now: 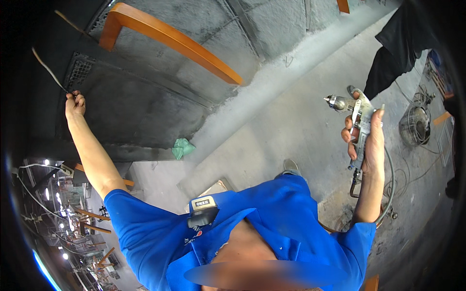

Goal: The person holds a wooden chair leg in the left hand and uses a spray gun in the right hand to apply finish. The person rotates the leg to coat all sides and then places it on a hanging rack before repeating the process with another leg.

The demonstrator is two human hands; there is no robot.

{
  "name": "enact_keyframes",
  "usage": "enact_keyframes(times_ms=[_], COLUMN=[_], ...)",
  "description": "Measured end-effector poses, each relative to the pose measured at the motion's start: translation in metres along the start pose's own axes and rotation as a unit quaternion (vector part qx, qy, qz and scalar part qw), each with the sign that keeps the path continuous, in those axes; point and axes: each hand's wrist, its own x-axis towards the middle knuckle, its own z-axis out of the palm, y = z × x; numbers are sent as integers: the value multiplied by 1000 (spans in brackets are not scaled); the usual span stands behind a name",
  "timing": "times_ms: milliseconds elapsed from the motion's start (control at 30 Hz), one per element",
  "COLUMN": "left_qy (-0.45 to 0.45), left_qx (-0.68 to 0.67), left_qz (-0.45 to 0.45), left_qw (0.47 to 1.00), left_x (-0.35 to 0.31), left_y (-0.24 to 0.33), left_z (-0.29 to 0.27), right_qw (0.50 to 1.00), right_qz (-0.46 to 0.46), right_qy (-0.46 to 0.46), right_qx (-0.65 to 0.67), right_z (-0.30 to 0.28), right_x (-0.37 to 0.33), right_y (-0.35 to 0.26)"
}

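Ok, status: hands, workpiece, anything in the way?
Left hand closed on end of thin wire; right hand gripping spray gun. Curved orange wooden piece touched by neither hand. Nothing visible between it and spray gun; green bag off to one side.

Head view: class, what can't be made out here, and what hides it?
All in the head view:
Thin rod: its lower end, hidden by the closed left hand.
Spray gun: part of its handle, covered by the right hand.
Small wooden piece: cut off by the top edge.
Person in dark clothing: upper body, lost at the picture's rim.
Distant wooden pieces, lower left: too small for detail.
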Motion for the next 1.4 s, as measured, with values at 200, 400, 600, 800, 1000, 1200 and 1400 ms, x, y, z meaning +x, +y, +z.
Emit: enact_keyframes(times_ms=[200, 400, 600, 800, 1000, 1200, 1400], left_qy=[26, -8, -29, -27, -8, -7, 67], left_qx=[5, -13, -25, -40, -30, 72, 130], left_qz=[12, -6, 40, 74, 143, 312, 208], left_qw=[1000, 1000, 998, 996, 989, 947, 967], left_x=[5, 19, -1, -39, -111, -275, -377], left_y=[1, 1, -15, -34, -61, -139, -185], left_z=[1, -8, 5, 32, 55, 33, -77], right_qw=[987, 997, 994, 956, 948, 955, 883], right_qz=[86, 3, -18, -214, -268, -138, -12], right_qy=[127, 67, 79, -139, -147, -192, -391], right_qx=[-56, 25, -75, 145, 90, -182, -260], right_z=[-29, -28, -5, 56, 90, 107, 156], right_x=[-4, -23, -6, 20, 24, 11, -3], right_y=[24, 20, -11, -73, -75, 9, 114])
